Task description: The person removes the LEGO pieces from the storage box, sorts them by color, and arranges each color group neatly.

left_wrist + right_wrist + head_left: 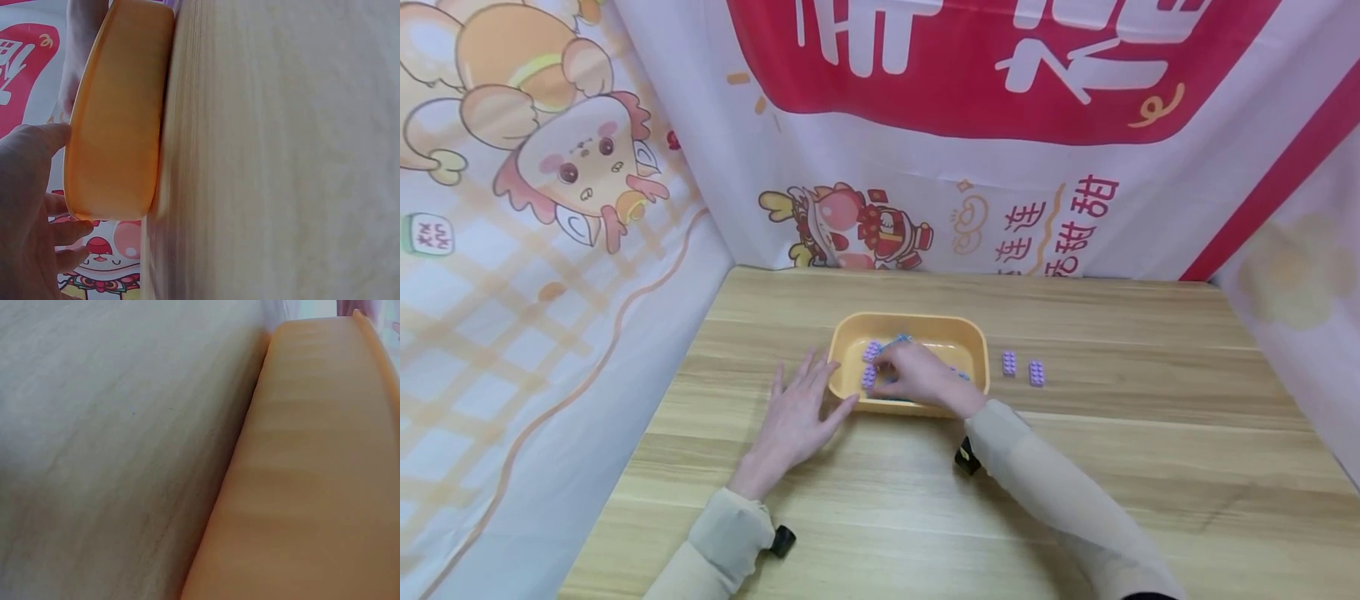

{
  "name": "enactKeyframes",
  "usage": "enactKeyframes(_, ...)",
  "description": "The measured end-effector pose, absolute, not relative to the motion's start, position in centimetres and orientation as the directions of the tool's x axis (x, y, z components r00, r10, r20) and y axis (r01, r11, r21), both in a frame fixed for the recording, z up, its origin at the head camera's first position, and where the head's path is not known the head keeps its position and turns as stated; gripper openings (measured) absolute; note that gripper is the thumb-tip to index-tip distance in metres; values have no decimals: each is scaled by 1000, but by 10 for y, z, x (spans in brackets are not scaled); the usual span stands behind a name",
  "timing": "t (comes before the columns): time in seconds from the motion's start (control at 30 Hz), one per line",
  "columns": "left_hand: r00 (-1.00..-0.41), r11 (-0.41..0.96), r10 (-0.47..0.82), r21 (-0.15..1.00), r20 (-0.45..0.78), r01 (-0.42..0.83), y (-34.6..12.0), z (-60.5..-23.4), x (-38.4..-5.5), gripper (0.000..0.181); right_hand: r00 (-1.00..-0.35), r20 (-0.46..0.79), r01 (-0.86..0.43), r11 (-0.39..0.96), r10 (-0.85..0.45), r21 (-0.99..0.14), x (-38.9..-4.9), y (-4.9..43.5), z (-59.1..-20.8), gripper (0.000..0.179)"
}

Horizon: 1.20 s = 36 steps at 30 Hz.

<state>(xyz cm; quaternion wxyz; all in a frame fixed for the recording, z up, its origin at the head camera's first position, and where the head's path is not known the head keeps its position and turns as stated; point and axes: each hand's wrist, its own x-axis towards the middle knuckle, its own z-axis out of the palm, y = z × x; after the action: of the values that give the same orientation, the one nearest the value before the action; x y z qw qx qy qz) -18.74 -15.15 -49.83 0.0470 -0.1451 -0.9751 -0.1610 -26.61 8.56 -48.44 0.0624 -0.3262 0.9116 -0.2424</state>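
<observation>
A yellow plastic bin holds purple building bricks at its left end and several small blue pieces. My right hand reaches over the near rim into it, with bent fingers and thumb at a purple brick; I cannot tell whether they pinch it. My left hand lies against the bin's left end, fingers spread and thumb at the near rim. In the left wrist view, the thumb of the left hand meets the rim of the bin. The right wrist view shows the bin's outer wall, no fingers.
Two purple bricks, one nearer the bin and one farther right, lie on the wooden table. Printed cloth hangs behind the table and along both sides. Each wrist wears a black device.
</observation>
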Motion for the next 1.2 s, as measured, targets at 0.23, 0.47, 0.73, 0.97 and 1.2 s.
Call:
enactKeyframes(0.23, -952, 905, 270, 299, 143, 302, -151, -497, -188, 83, -802, 21, -543, 714, -597, -443, -272, 75, -483, 46)
enactKeyframes(0.47, -951, 905, 273, 298, 142, 304, -150, -498, -189, 84, -824, -5, -505, 737, -567, -449, -275, 68, -483, 34)
enactKeyframes(0.73, -951, 906, 274, 292, 145, 306, -150, -498, -189, 82, -825, -9, -493, 728, -565, -477, -275, 68, -483, 43)
enactKeyframes(0.97, -953, 909, 268, 292, 139, 298, -150, -498, -189, 84, -837, 17, -461, 688, -547, -561, -274, 80, -477, 41)
enactKeyframes(1.2, -954, 908, 264, 297, 138, 295, -152, -500, -189, 85, -856, 43, -429, 660, -516, -616, -270, 100, -462, 41)
